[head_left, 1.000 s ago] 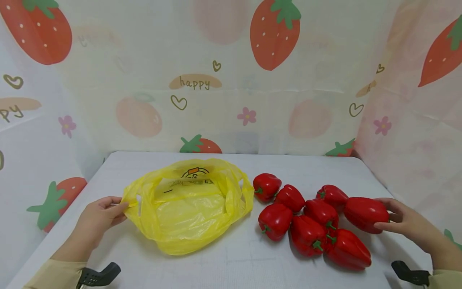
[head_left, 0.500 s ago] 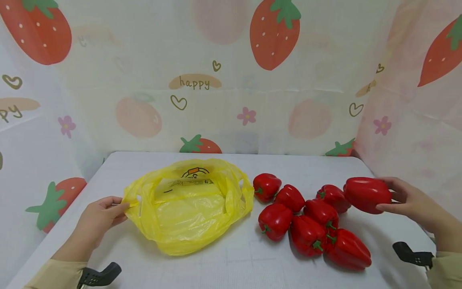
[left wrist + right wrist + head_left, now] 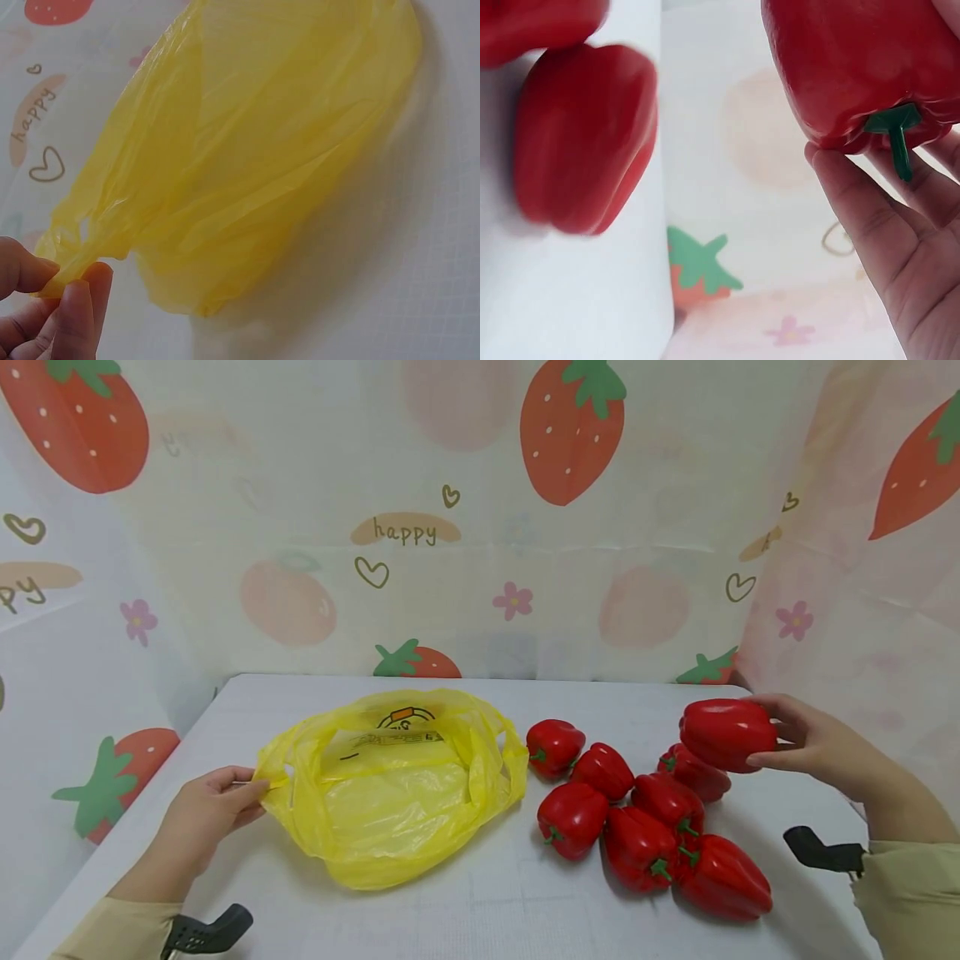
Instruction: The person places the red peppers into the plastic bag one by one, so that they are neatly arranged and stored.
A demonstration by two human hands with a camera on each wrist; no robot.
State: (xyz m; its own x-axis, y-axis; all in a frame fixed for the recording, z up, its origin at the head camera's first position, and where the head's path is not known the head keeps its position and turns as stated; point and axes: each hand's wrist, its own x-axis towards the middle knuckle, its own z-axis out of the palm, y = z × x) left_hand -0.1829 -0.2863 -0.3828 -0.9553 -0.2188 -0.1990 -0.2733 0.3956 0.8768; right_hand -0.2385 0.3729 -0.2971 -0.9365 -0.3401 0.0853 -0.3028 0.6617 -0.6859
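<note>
My left hand (image 3: 213, 814) pinches the left handle of a yellow plastic bag (image 3: 397, 802). The bag lies on the table with its mouth spread toward me. In the left wrist view, thumb and fingers squeeze the gathered handle of the bag (image 3: 247, 172). Above the table at the right, my right hand (image 3: 825, 747) grips a red bell pepper (image 3: 727, 733) by its stem end. The right wrist view shows that pepper's (image 3: 862, 67) green stem facing my palm. Below and left of it lie several more red peppers (image 3: 640, 850) in a loose cluster.
The white table (image 3: 480, 918) carries everything. A patterned cloth (image 3: 480, 593) with strawberries and hearts hangs behind and along both sides. One pepper (image 3: 553, 748) lies close to the bag's right edge. Black wrist mounts (image 3: 210, 931) sit on both forearms.
My right hand has lifted the gripped pepper off the table and carried it up and to the left, over the back pepper. The left hand and the bag have stayed in place.
</note>
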